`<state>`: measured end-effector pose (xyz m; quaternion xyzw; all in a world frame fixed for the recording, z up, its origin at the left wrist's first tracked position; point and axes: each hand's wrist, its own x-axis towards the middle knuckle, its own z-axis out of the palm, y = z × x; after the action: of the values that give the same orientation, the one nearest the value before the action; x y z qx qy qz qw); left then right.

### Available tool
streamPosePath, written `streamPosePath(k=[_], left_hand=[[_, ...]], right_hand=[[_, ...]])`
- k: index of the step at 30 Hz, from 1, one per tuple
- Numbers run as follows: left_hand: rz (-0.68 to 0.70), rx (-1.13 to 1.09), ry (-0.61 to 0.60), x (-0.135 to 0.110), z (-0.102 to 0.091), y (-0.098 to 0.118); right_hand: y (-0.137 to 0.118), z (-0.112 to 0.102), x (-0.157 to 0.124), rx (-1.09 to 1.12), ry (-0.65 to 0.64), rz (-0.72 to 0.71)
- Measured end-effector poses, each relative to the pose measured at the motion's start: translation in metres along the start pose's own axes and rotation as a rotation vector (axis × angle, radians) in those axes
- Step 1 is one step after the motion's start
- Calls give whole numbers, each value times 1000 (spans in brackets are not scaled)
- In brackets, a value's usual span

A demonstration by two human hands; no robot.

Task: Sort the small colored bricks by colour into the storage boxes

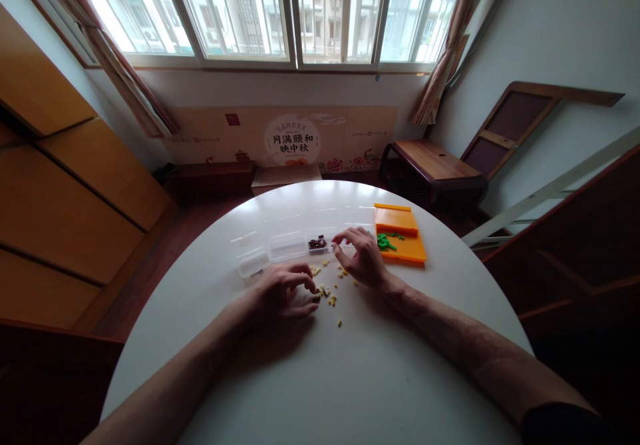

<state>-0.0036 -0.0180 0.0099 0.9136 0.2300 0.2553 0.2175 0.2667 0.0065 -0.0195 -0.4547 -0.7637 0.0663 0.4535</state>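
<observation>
My left hand (287, 290) rests low over the white table, thumb and forefinger curled together around what looks like a small dark brown piece (316, 298). Small yellow pieces (333, 300) lie loose beside those fingertips. Farther out, my right hand (363, 255) reaches to the row of clear plastic boxes, fingers bent and tips close together; whatever they pinch is too small to make out. Just left of its fingertips, one clear box (318, 250) holds several dark brown pieces (317, 242). My right hand partly hides the boxes behind it.
Clear boxes (289, 248) with raised lids line the far side of the round white table (350, 378). An orange tray (413, 248) with green pieces (387, 242) sits at the right. Beyond the table stand a wooden stool (435, 158) and a windowed wall.
</observation>
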Motion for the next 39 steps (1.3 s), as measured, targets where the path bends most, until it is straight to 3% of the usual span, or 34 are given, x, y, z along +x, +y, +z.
streamPosePath(k=[9, 15, 25, 31, 39], left_hand=[[0, 63, 47, -2, 8, -7], [-18, -7, 181, 1, 9, -10], [-125, -54, 369, 6, 7, -10], [-166, -75, 364, 8, 9, -7], [-165, -101, 347, 10, 12, -7]], right_hand=[[-1, -1, 1, 3, 3, -30], [-2, -1, 1, 30, -8, -54], [-6, -3, 0, 98, -184, -320], [-9, -5, 0, 75, -230, -411], [-9, -5, 2, 96, -178, -468]])
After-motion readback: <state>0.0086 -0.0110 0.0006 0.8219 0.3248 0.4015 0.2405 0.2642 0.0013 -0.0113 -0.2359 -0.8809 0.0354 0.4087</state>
